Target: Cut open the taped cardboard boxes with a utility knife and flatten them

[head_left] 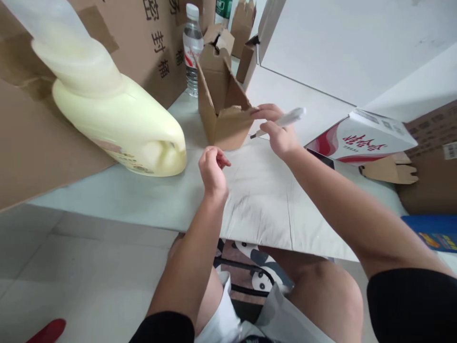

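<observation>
A brown cardboard box (230,126) with a raised, open top and ragged cut edges stands on the cloth-covered table. My right hand (280,133) is closed round a slim white pen-shaped tool (291,117); its dark tip points left, toward the box. Fingers of that hand also reach the box's right top corner. Just in front of the box's lower left corner is my left hand (213,169), its fingers loosely curled in, with nothing visible in them. Whether it touches the box I cannot tell.
Left stand a large pale yellow bottle (143,128) and a big carton (143,57). A water bottle (193,52) is behind the box. At right are white boxes (296,95), a red-and-white carton (367,138), a cardboard piece (389,170) and a blue item (432,231).
</observation>
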`<state>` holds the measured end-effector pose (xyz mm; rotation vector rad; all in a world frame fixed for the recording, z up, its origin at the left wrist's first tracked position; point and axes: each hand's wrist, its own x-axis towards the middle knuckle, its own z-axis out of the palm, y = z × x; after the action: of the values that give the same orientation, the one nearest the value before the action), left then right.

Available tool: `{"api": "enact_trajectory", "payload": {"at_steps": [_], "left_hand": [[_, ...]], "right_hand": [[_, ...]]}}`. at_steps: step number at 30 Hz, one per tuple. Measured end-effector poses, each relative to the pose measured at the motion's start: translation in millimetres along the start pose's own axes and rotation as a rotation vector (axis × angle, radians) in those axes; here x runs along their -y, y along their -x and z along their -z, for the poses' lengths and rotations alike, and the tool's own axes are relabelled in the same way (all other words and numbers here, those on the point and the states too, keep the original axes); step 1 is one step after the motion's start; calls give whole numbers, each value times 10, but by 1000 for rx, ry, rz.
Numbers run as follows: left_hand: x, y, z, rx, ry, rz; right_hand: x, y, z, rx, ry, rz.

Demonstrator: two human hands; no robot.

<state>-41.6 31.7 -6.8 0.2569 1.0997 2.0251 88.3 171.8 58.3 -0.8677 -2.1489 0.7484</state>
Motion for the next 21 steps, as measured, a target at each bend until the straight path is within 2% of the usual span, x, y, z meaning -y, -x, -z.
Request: {"api": "enact_trajectory", "payload": {"at_steps": [3, 6, 8, 10, 12, 13, 14, 16, 18, 21], "left_hand": [[75, -91, 45, -141, -34, -138], [116, -202, 80, -255, -68, -240], [120, -252, 82, -163, -86, -275], [112, -262, 68, 60, -125, -315], [103, -234, 40, 278, -194, -320], [102, -211, 22, 350, -227, -316], [104, -186, 1, 390, -247, -322], [121, -140, -55, 395, -230, -380], [153, -113, -131, 380, -158, -456], [226, -128, -266, 405, -104, -474]], "right_hand": [[107, 518, 249, -68, -84, 31], [167, 1125, 491, -237, -189, 134], [166, 1549, 638, -245, -213, 166], [128, 1930, 755, -162, -248, 160], [75, 2217, 832, -167, -289, 153], [56, 2317, 857, -181, -306, 146], [49, 2388, 878, -184, -314, 139], [73, 2457, 919, -155, -305, 111], [128, 2464, 965, -91, -275, 75], [178, 2467, 1001, 16, -210, 85]]}}
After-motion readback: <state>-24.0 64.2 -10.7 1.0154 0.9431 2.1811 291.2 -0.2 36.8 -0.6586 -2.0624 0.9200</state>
